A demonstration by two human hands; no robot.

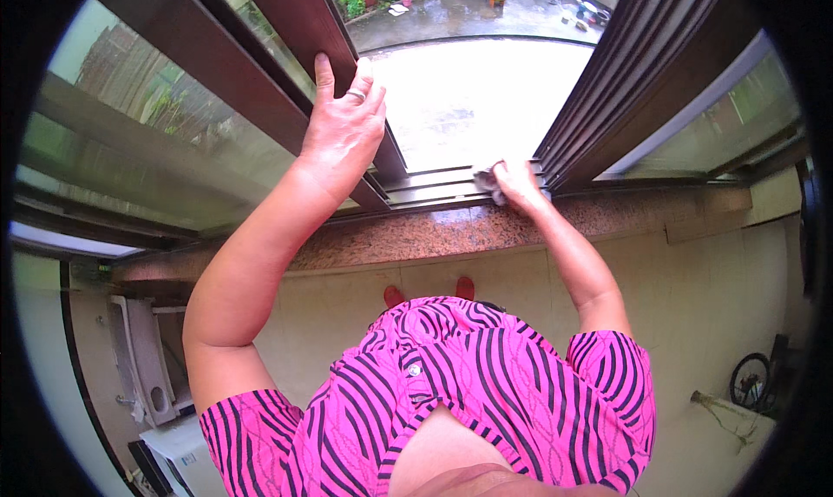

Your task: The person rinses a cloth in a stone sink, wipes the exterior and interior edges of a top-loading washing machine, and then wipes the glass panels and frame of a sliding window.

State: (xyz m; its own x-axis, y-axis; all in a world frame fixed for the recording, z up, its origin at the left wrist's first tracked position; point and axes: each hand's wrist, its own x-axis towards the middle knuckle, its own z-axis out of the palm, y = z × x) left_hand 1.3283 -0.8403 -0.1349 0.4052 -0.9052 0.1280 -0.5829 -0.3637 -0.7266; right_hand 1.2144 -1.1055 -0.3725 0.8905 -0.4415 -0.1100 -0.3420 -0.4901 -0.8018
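Note:
With a ring on one finger, my left hand [345, 116] rests against the dark brown frame of a sliding window sash [296, 22], its fingers spread. My right hand [517, 181] grips a crumpled dark cloth [488, 179] on the window's bottom track [433, 188], near the right side frame [625, 100]. The fingers of this hand are bright and slightly blurred. Just below the track runs a speckled reddish granite sill [416, 233]. Between the sash and the right frame the window stands open.
Glass panes [163, 107] flank the opening. Outside lies a wet yard [442, 15] beyond a bright ledge [475, 100]. A white appliance [179, 455] is at lower left, a wheel [750, 380] at lower right. Red shoes [464, 287] show on the floor under the sill.

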